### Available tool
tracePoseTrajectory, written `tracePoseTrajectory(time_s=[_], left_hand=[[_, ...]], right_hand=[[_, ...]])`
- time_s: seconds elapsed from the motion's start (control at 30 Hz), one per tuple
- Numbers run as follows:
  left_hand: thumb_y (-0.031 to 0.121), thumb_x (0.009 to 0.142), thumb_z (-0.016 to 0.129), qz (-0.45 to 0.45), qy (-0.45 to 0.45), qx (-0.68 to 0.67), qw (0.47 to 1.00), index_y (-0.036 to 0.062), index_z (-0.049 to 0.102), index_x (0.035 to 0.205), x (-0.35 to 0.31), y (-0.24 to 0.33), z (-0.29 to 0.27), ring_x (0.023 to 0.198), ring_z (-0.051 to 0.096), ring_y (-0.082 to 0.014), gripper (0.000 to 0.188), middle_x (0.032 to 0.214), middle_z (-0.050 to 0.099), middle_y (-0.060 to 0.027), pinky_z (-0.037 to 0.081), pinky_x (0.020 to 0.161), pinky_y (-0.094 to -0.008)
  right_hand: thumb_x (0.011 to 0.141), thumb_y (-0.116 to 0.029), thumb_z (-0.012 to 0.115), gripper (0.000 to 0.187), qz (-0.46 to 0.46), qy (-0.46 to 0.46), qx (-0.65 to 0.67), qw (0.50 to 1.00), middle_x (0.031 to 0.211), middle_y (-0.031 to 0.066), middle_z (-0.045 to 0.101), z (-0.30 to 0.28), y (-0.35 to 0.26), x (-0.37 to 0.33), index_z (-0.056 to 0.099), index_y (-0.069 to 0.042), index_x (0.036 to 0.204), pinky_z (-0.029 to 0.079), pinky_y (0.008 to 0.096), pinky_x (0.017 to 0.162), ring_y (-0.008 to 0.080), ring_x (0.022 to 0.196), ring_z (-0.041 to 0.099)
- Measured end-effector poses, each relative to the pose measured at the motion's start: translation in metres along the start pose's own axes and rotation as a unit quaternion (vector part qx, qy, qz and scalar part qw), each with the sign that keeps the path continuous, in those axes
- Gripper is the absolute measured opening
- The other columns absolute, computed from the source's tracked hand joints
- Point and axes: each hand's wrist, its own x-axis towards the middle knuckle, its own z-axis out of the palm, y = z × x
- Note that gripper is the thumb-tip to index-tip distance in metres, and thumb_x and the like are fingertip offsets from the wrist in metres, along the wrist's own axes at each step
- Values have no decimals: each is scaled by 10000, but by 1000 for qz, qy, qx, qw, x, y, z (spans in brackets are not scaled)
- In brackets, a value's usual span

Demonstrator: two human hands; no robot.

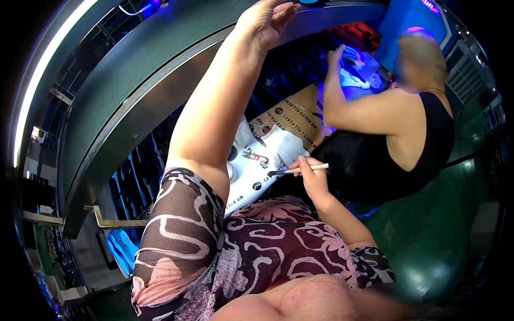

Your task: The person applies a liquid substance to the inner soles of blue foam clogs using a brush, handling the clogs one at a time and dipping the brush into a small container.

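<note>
My left arm stretches up and across to the long bench, and my left hand [265,21] hangs over its far part at the upper edge of the view. Its visible fingers are apart and loosely bent; some are cut off, and nothing shows in them. Lower down, my right hand [313,181] pinches a thin brush [320,167] with a pale wooden handle, its dark bristles pointing left. Just beyond the brush lies a white, soft-looking piece [286,143] with a coloured edge. It rests on white printed wrapping [247,184] before me, partly covered by my left arm.
A curved green bench [126,67] with a metal edge runs along the left. Brown printed cardboard [294,115] lies beyond the white piece. Close on the right, a co-worker [393,112] in a black top handles something under blue light. Blue slippers [122,249] sit low at left.
</note>
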Motion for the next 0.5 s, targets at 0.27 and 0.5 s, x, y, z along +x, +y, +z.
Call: tracePoseTrajectory(time_s=[0.27, 0.5], left_hand=[[246, 841, 647, -10, 21, 297, 955, 35, 477, 1245, -201, -21, -54, 665, 519, -127, 487, 791, 543, -72, 470, 649, -277], [232, 872, 595, 97, 513, 447, 726, 56, 560, 1169, -529, -5, -222, 553, 444, -37, 347, 771, 569, 13, 327, 487, -167]], right_hand=[[942, -251, 490, 355, 26, -19, 24, 999, 659, 41, 587, -1, 20, 3, 636, 9, 751, 389, 218, 555, 89, 590, 502], [935, -221, 504, 328, 79, -94, 81, 989, 643, 44, 591, 32, 36, 9, 642, 21, 764, 412, 212, 551, 84, 578, 511]])
